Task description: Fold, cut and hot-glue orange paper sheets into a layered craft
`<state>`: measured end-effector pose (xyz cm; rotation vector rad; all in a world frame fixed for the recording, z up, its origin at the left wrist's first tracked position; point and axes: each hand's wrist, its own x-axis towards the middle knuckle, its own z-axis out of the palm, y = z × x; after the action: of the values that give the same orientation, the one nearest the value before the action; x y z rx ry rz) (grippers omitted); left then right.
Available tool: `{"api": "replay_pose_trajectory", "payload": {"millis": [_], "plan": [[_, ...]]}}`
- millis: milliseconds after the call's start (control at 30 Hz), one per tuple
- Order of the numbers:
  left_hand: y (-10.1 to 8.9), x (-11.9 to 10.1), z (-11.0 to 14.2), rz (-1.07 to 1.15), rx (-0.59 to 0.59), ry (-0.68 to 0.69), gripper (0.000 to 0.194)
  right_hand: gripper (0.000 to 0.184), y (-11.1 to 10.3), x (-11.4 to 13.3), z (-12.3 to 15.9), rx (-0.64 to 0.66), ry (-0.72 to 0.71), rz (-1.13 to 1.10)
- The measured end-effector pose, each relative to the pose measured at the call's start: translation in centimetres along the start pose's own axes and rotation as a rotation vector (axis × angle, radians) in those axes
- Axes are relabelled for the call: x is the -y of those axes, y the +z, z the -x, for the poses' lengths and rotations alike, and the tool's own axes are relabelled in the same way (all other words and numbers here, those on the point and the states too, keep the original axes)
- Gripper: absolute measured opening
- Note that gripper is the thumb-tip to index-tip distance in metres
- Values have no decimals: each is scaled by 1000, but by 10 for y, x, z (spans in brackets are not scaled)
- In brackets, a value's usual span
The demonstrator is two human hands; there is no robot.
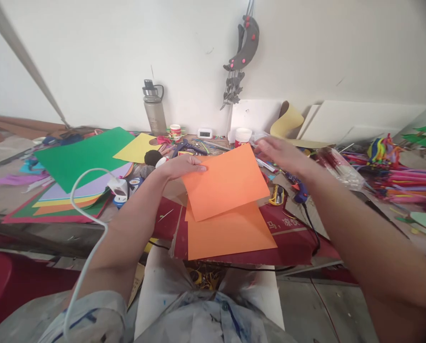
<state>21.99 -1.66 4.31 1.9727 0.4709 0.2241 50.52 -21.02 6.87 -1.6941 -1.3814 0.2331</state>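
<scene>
Sheet of orange rectangular paper point(227, 183) tilts over matching orange sheet point(230, 233) on red printed cardboard point(293, 247); left hand point(184, 166) pinches its far-left corner, seemingly to steady it. Right hand point(272, 150) is beside far-right corner, grip unclear.

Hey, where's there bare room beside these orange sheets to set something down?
Mainly on the red cardboard, between the orange sheets and the black cable; a narrower strip borders the sheets' left edge. It's crowded behind them, around the blue tool, and farther right, by the pipe cleaners.
</scene>
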Motion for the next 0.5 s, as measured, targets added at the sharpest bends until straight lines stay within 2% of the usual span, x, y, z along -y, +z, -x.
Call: {"api": "replay_pose_trajectory", "payload": {"millis": [67,133,200,300,500], "plan": [[2,-1,0,36,21,-7,38,45,27,6,13,134,147,-241],[2,1,-1,35,4,-9,43,43,49,9,19,195,286,-385],[1,5,-3,1,-47,-13,49,38,62,8,19,161,372,-472],[-2,12,-6,-18,-113,-45,53,30,71,-2,16,64,439,-552],[-4,23,-13,172,-143,-172,48,29,77,-32,18,-22,468,-579]]}}
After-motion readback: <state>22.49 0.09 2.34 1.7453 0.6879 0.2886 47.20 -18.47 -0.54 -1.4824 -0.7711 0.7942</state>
